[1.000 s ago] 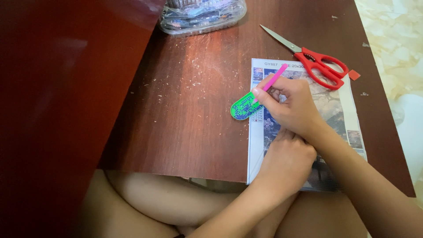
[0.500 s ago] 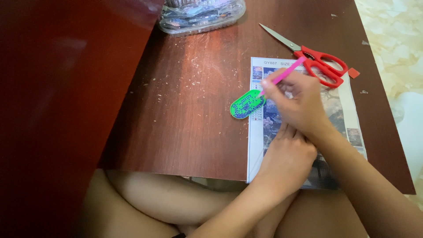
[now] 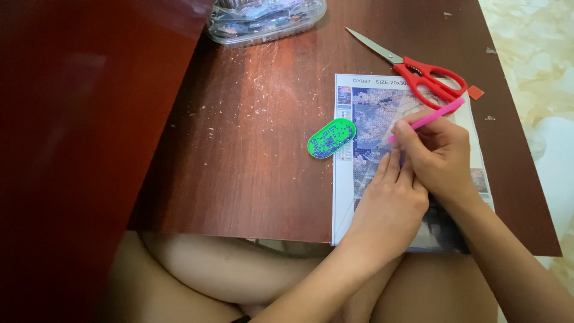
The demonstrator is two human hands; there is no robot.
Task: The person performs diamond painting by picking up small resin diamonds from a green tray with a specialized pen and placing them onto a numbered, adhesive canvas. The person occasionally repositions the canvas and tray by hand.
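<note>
My right hand [image 3: 439, 152] grips a pink pen [image 3: 429, 118] with its tip down on a rectangular picture canvas [image 3: 365, 113] lying on the dark wooden table [image 3: 251, 167]. My left hand [image 3: 388, 206] rests flat on the canvas just below the right hand, fingers touching it. A small green oval tray [image 3: 332, 137] filled with tiny blue beads sits at the canvas's left edge, a short way left of the pen tip.
Red-handled scissors [image 3: 427, 75] lie at the canvas's top right corner. A clear plastic container [image 3: 266, 21] of small packets stands at the table's far edge. A dark red panel [image 3: 78, 149] fills the left side. My bare legs show under the table's near edge.
My right hand moved the pen from over the green tray rightwards onto the canvas. The left hand stayed pressed on the canvas.
</note>
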